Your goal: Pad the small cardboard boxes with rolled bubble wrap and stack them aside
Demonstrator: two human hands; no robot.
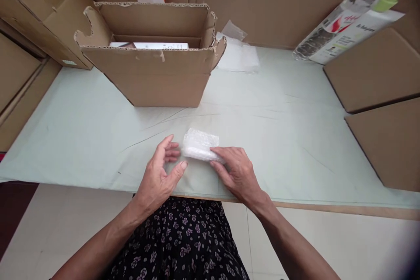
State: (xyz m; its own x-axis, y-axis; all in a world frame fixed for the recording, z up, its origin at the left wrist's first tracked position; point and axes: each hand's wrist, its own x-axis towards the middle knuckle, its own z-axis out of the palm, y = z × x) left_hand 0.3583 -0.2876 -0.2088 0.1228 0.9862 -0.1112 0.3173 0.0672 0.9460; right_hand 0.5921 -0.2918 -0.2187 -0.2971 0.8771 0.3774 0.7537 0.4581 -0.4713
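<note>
Apparently, in head view, steadying a bubble-wrapped packet (201, 141) on the table (278, 140), near the open carton (164, 76). Pinching right end with right hand (239, 170); holding left hand (162, 177) open just beside. Probably calling next for gentle, two-sided pressure.

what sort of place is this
Probably a packing workspace: an open cardboard box stands on a cloth-covered table, more cartons sit at the right, and the right hand pinches a bubble-wrap bundle.
</note>
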